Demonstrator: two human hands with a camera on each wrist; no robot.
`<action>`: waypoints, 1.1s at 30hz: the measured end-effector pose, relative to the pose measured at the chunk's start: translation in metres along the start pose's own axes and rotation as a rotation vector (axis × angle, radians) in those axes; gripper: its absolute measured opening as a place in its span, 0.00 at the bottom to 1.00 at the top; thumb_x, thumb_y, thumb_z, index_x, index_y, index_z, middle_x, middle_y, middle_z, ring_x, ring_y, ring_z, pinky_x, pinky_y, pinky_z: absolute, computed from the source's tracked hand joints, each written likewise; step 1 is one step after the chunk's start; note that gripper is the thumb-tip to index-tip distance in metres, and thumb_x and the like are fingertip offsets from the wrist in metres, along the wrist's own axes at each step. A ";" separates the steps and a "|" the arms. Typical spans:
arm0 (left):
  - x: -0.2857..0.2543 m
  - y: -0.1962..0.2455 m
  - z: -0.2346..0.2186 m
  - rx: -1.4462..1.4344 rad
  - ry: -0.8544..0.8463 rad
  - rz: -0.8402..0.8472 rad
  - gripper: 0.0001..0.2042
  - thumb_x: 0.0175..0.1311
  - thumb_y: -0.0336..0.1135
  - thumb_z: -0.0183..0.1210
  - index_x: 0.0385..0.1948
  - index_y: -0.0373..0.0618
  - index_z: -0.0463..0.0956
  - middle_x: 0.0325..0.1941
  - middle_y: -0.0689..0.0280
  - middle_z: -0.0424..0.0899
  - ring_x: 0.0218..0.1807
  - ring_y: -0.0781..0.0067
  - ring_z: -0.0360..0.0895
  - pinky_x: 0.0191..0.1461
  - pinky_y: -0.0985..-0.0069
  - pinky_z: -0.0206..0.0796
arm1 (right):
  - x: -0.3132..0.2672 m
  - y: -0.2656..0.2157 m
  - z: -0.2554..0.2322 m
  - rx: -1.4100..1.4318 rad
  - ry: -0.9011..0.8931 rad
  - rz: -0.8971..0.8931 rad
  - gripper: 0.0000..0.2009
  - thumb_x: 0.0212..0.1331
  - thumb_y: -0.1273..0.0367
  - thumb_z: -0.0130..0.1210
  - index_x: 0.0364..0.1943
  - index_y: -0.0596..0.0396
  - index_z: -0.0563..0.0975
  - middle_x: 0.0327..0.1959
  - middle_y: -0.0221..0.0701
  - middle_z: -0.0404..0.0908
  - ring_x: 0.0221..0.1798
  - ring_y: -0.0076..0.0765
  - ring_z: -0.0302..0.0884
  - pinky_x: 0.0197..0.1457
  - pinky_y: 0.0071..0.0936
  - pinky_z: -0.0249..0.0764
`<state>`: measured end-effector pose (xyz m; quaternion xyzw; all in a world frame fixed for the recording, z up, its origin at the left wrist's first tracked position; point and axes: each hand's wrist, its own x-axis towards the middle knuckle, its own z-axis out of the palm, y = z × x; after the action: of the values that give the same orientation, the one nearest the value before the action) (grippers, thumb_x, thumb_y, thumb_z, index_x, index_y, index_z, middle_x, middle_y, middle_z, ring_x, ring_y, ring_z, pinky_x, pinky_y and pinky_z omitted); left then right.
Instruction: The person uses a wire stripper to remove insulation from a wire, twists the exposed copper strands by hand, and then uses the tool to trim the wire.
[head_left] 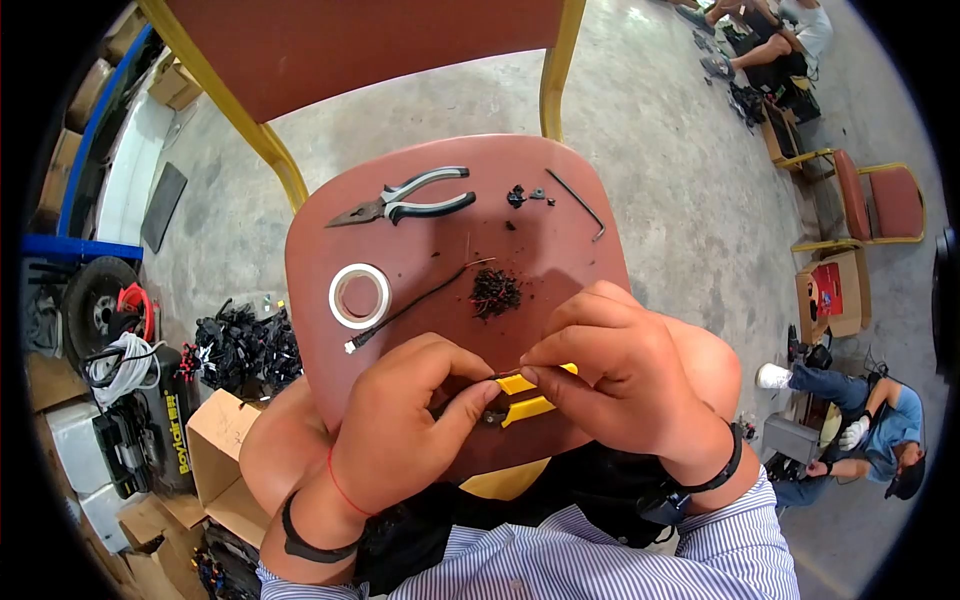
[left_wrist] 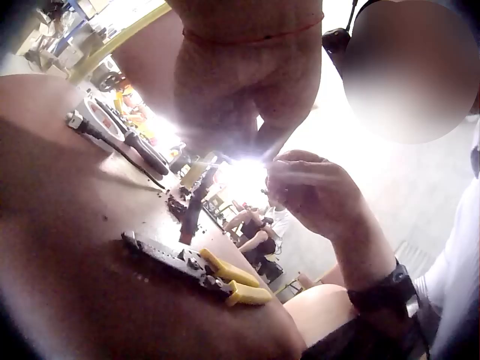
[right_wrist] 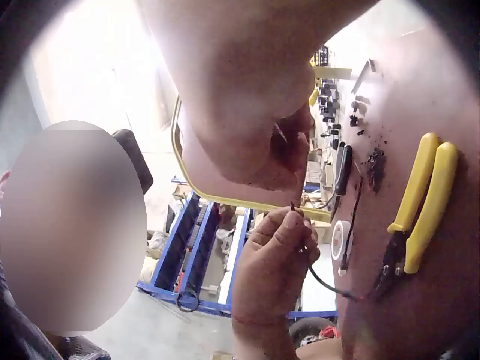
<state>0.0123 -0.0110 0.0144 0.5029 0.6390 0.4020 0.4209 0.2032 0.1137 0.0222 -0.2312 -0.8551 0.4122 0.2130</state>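
My left hand (head_left: pixel 405 420) pinches a black cable (right_wrist: pixel 328 288) that curves down from its fingers in the right wrist view. The fingertips of my right hand (head_left: pixel 620 375) are pinched close by, at the thin reddish end (head_left: pixel 510 374) between the hands; their exact grip is partly hidden. Below both hands, a cutting tool with yellow handles (right_wrist: pixel 442 187) lies on the chair seat, its dark jaws pointing away from the handles in the left wrist view. Another black cable (head_left: pixel 415 299) with a white connector lies beyond my left hand, beside a white tape roll (head_left: pixel 338 300).
On the red seat (head_left: pixel 330 225) lie grey-black pliers (head_left: pixel 405 199), a hex key (head_left: pixel 577 203), small black pieces (head_left: pixel 516 196) and a pile of black and red scraps (head_left: pixel 495 293). The chair's backrest (head_left: pixel 360 50) rises beyond. Seated people and boxes are at the right.
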 end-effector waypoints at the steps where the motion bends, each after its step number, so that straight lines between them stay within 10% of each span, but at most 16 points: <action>1: 0.000 0.002 0.000 -0.004 -0.009 -0.033 0.04 0.66 0.26 0.66 0.38 0.37 0.82 0.35 0.59 0.83 0.32 0.65 0.82 0.34 0.73 0.71 | 0.000 0.001 0.001 -0.025 0.010 -0.032 0.07 0.50 0.77 0.71 0.35 0.57 0.87 0.34 0.30 0.83 0.38 0.35 0.77 0.40 0.29 0.72; 21: 0.005 -0.009 -0.004 0.475 -0.019 0.319 0.08 0.58 0.24 0.59 0.38 0.47 0.81 0.32 0.66 0.84 0.36 0.59 0.81 0.46 0.67 0.66 | 0.003 0.008 0.001 -0.109 -0.038 -0.190 0.10 0.47 0.76 0.69 0.35 0.53 0.87 0.43 0.31 0.84 0.45 0.40 0.78 0.47 0.34 0.75; 33: -0.001 -0.006 -0.012 0.114 -0.302 0.040 0.06 0.74 0.26 0.52 0.46 0.42 0.78 0.32 0.65 0.86 0.37 0.61 0.83 0.45 0.67 0.71 | 0.007 0.012 0.010 -0.292 0.088 -0.441 0.11 0.43 0.72 0.70 0.34 0.52 0.84 0.59 0.34 0.84 0.59 0.51 0.78 0.51 0.37 0.83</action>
<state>-0.0005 -0.0140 0.0132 0.5933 0.5800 0.2932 0.4750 0.1950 0.1182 0.0085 -0.0854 -0.9252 0.2175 0.2991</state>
